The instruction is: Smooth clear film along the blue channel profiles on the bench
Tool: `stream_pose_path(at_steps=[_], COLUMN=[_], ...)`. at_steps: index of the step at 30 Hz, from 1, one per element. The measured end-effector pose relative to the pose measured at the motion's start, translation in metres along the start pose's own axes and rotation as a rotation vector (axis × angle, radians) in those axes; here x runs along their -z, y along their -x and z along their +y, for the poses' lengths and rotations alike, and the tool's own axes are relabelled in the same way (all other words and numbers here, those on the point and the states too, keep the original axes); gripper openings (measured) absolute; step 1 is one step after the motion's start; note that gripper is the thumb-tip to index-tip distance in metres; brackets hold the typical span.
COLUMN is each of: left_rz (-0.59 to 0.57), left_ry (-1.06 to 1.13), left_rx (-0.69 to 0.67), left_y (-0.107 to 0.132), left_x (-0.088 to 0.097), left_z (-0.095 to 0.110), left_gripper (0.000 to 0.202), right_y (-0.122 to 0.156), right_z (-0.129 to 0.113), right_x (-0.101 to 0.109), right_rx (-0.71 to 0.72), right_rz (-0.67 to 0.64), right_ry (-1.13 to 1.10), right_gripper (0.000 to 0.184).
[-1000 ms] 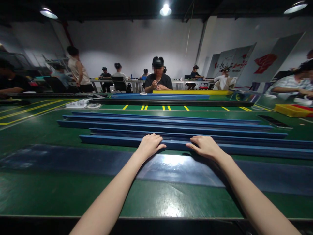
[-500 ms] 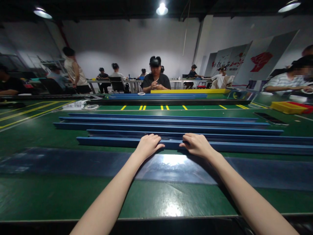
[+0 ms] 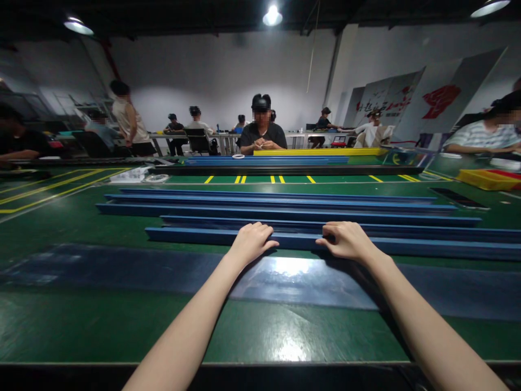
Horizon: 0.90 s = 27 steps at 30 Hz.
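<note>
A long blue U-shaped channel [image 3: 191, 235] lies crosswise on the green table, its right end beyond the picture's edge. My left hand [image 3: 251, 242] is closed over its near wall, thumb on the side facing me and fingers reaching over the top. Farther right, my right hand [image 3: 349, 240] grips the same wall, fingers curled and thumb in front. The fingertips inside the groove are hidden. Between the channel and me, a flat, glossy transparent strip [image 3: 134, 271] lies under my forearms.
Just behind are more blue channels [image 3: 285, 213], parallel to the held one. A phone [image 3: 459, 199] and a yellow bin [image 3: 484, 179] lie to the right. Farther back are a black rail [image 3: 285, 170] and a yellow rail [image 3: 317, 152]. A person [image 3: 262, 130] sits opposite.
The held channel has slid to the right, and my right hand has moved right with it. My left hand has barely moved against the table. The view has shifted slightly.
</note>
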<state>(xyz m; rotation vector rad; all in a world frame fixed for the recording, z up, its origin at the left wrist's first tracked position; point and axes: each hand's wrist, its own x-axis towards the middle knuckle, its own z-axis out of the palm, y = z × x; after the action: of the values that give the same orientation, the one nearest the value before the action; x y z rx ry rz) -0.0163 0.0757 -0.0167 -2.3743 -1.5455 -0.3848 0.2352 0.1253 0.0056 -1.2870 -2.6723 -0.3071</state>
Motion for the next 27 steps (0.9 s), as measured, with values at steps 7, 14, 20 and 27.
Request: stream_pose_path(at_steps=[7,14,20,27], left_rz=[-0.024,-0.037,-0.043,-0.036], left_ry=[0.017,0.015,0.025,0.034], left_rx=[0.035,0.052,0.067,0.069], left_y=[-0.0016,-0.0016,-0.0023,-0.0024], left_x=[0.0018,0.0010,0.0013,0.0013], left_z=[0.0028,0.0028,0.0029,0.0024], left_gripper=[0.027,0.027,0.028,0.029], right_y=[0.0006,0.0011,0.0010,0.0008], right_z=[-0.0007,-0.0014,-0.0024,-0.0031], right_x=[-0.0043,-0.0043,-0.0034,-0.0029], right_rx=[0.038,0.060,0.056,0.053], right_rz=[0.016,0.009,-0.009,-0.007], right_ry=[-0.046,-0.051,-0.052,-0.046], right_gripper=[0.029,0.028,0.028,0.028])
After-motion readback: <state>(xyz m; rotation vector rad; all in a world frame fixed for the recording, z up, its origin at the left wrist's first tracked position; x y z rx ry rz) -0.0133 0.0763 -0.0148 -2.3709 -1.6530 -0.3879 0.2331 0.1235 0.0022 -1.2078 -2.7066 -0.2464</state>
